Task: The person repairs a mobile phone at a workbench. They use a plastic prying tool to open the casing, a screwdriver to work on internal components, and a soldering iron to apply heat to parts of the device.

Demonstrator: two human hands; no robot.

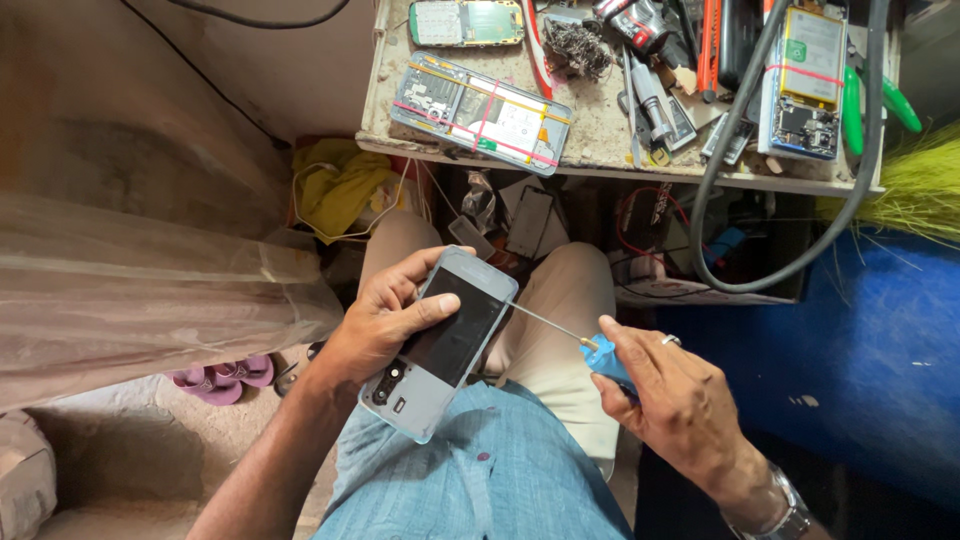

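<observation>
My left hand grips a pale grey-blue smartphone over my lap, back side up, with my thumb lying across its dark middle. A thin screwdriver with a blue handle is held in my right hand. Its metal shaft runs up and left, and the tip touches the phone's right edge near the top. A ring sits on one finger of my right hand and a metal watch on that wrist.
A cluttered worktable ahead carries two opened phones bound with rubber bands, a bare circuit board, tools and a thick black cable. Below it lie a yellow cloth and phone parts. Pink sandals rest on the floor at left.
</observation>
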